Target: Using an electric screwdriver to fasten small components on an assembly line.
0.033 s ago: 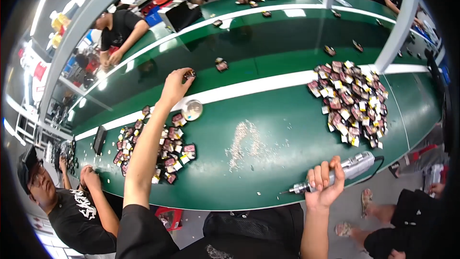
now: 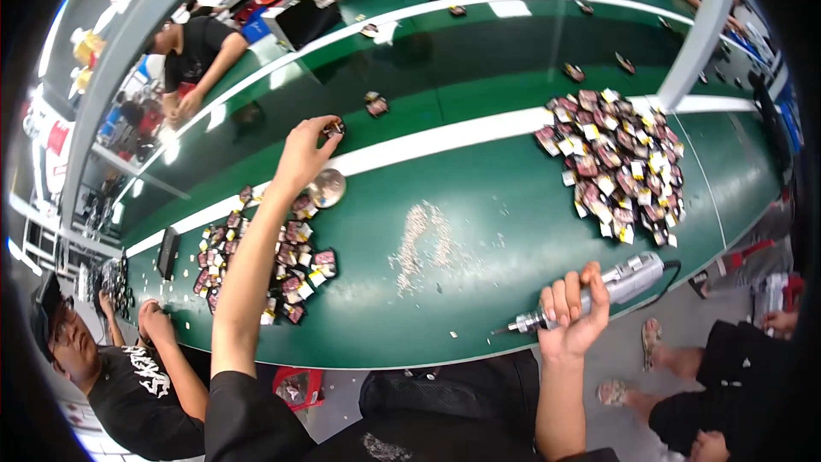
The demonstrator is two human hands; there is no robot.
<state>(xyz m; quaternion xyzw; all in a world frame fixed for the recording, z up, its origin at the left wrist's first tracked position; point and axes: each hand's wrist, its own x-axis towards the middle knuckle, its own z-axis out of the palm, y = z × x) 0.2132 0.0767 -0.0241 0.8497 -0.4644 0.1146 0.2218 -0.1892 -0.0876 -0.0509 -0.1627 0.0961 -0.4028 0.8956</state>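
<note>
Lying left of centre in the frame, a pile of dark-and-pink pieces [image 2: 296,233] sits beneath a bare left forearm [image 2: 244,291]; higher up, the left hand [image 2: 301,152] pinches a small dark piece [image 2: 336,127], easily dropped if the hold slackens. Right of a round dish [image 2: 327,188], loose pale bits [image 2: 419,244] could scatter if the right hand [image 2: 575,312], wrapped around an electric screwdriver [image 2: 633,279] at lower right, swings inward.

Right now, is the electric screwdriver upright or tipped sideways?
Tipped sideways: in the right hand, the electric screwdriver has its bit toward the left, its cord toward the right.
</note>
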